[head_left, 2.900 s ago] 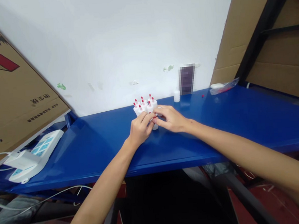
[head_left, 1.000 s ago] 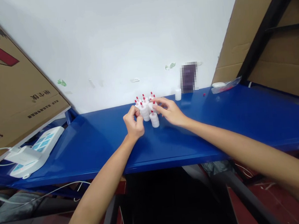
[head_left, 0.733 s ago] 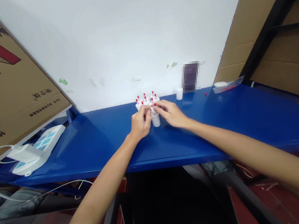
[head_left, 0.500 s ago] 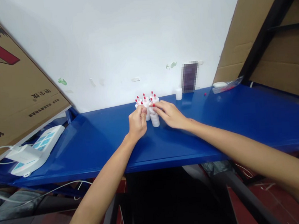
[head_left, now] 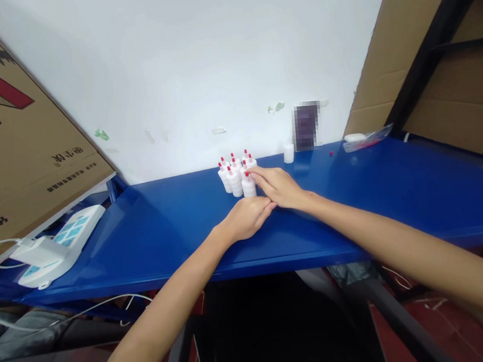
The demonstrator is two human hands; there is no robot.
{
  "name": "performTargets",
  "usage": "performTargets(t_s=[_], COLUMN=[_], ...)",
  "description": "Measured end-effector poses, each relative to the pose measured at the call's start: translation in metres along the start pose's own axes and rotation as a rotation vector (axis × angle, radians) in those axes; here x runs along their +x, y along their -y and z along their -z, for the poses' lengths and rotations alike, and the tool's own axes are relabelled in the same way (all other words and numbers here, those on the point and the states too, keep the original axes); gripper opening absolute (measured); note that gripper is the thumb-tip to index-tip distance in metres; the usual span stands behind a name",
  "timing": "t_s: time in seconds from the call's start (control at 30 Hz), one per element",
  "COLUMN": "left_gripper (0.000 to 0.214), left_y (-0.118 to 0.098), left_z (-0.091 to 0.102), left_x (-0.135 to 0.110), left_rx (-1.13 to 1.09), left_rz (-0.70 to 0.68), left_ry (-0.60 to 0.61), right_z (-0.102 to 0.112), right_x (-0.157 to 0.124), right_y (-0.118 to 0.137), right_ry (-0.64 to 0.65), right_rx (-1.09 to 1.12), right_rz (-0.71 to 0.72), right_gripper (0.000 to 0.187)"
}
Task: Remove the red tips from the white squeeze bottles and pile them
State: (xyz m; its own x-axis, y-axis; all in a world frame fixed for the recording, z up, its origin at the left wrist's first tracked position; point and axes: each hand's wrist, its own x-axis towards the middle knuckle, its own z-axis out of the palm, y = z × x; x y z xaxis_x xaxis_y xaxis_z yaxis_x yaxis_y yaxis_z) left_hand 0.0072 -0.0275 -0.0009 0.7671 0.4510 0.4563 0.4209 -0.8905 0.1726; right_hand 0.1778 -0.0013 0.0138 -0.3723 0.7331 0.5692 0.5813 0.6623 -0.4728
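Note:
Several small white bottles with red caps [head_left: 236, 173] stand in a tight cluster on the blue shelf [head_left: 154, 231], close to the white wall. My right hand [head_left: 278, 186] lies beside the cluster, fingers stretched out, fingertips touching the nearest bottle [head_left: 249, 185]. My left hand [head_left: 247, 216] rests flat on the shelf just in front of the bottles, fingers extended toward my right wrist and holding nothing.
A white power strip [head_left: 53, 246] with cables lies at the left end of the shelf under a tilted cardboard box [head_left: 19, 136]. A single white bottle [head_left: 288, 153] and a tiny red cap [head_left: 330, 154] stand farther right; a plastic bag [head_left: 365, 137] lies by more cardboard.
My left hand has let go of the bottles, dropped back toward me and opened flat on the shelf. The front bottle now stands against the cluster, with my right fingertips on it.

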Motion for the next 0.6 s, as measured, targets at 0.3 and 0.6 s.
performTargets(t_s=[0.3, 0.6], left_gripper=[0.025, 0.036], left_y=[0.016, 0.027], left_z=[0.004, 0.002], left_x=[-0.001, -0.001], left_rx=[-0.130, -0.042], left_rz=[0.113, 0.177], left_ry=[0.044, 0.088], right_z=[0.030, 0.041], right_x=[0.015, 0.014], right_y=[-0.046, -0.127], right_ry=[-0.368, -0.611], right_rx=[-0.018, -0.028], right_rz=[-0.165, -0.527], right_gripper=[0.034, 0.022])
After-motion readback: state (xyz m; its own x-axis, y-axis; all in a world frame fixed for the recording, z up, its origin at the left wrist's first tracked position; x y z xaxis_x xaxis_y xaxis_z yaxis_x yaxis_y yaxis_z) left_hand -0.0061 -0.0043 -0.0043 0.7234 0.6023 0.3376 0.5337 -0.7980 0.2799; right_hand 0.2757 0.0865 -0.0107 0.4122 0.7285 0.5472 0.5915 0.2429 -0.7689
